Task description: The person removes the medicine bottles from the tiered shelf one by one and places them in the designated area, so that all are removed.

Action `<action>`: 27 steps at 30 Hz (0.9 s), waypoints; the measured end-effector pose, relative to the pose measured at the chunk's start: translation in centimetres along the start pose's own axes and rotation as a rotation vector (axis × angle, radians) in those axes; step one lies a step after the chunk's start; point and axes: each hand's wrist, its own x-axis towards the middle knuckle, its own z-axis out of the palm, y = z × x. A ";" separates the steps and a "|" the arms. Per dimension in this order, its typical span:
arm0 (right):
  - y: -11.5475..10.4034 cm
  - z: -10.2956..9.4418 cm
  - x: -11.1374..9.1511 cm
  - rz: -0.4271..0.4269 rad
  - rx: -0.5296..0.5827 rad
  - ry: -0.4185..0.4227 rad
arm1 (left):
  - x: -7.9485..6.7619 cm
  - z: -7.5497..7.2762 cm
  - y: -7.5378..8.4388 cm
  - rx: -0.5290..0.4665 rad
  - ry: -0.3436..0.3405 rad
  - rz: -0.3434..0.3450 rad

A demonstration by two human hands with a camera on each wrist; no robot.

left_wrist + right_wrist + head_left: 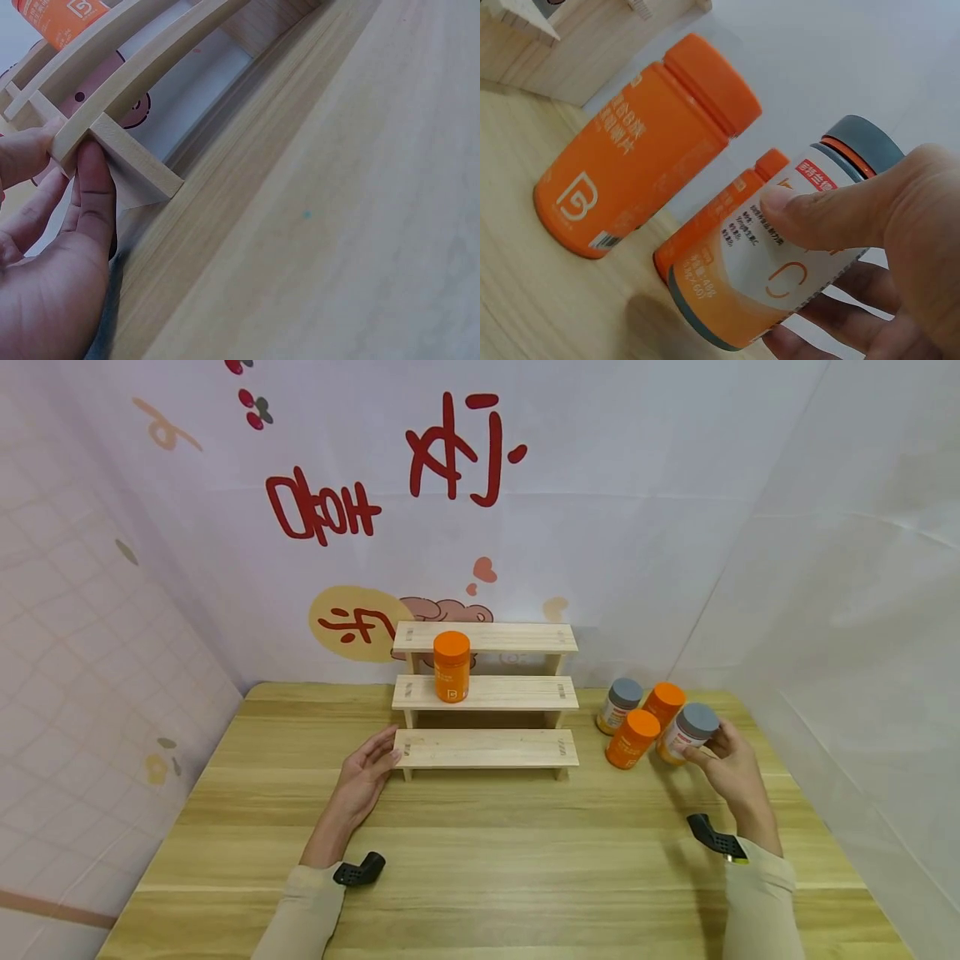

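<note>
My right hand (737, 768) grips a grey-capped supplement bottle (780, 247) with a white and orange label, thumb across its front. The bottle looks slightly tilted in the right wrist view. Close beside it stand an orange bottle (632, 741), a second orange bottle (664, 700) behind, and another grey-capped bottle (619, 706). My left hand (366, 779) pinches the left end of the lowest step of a three-step wooden rack (486, 748), thumb at the board's end and a finger underneath. One more orange bottle (452, 668) stands upright on the middle step, left of centre.
The rack stands near the back of a wood-grain table (525, 868), before a white printed backdrop (615, 527). Backdrop sheets also rise along the left and right sides. Each wrist carries a black camera mount, one on the left sleeve (300, 902).
</note>
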 end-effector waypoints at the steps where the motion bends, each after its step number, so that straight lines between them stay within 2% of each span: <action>1: 0.2 0.0 0.0 -0.001 -0.005 -0.005 | 0.0 0.0 0.0 0.002 -0.001 0.000; 6: 0.8 0.2 0.1 0.021 -0.026 -0.045 | 0.0 -0.1 0.1 0.005 -0.005 -0.004; 18: 1.9 0.4 0.3 -0.003 0.013 -0.118 | 0.0 0.0 0.1 0.007 0.008 -0.011; 27: 2.3 0.6 0.4 -0.019 0.000 -0.136 | 0.0 0.0 0.1 0.009 0.006 -0.005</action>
